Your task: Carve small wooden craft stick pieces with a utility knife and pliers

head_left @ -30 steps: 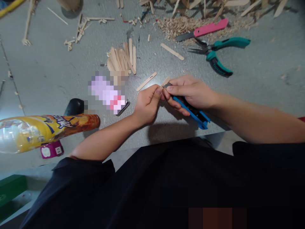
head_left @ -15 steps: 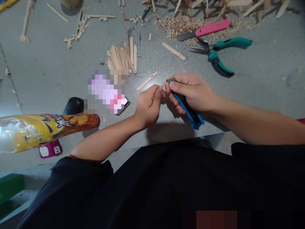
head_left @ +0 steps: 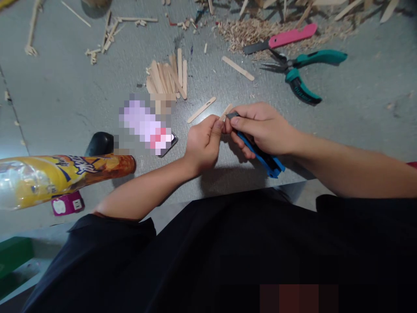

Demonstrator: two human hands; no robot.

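A wooden craft stick [head_left: 227, 110] is pinched between the thumb and fingers of my left hand [head_left: 205, 138], its upper end sticking out. My right hand [head_left: 260, 130] is closed around a blue utility knife [head_left: 275, 167], and the knife's dark blade end [head_left: 232, 115] lies against the stick. Both hands are close together over the grey table. Just above my left hand lies another craft stick [head_left: 202, 110] with a small slot cut in it. The part of the held stick inside my fingers is hidden.
A phone [head_left: 167, 145], partly blurred, lies left of my hands. Beyond it is a pile of craft sticks [head_left: 166, 78]. Green-handled pliers [head_left: 302, 69], a pink-handled knife [head_left: 293, 35] and wood shavings [head_left: 241, 34] are at the upper right. A plastic bottle [head_left: 48, 180] lies at left.
The utility knife and my right hand have shifted slightly right and down, showing more of the stick's tip. My left hand stays in place.
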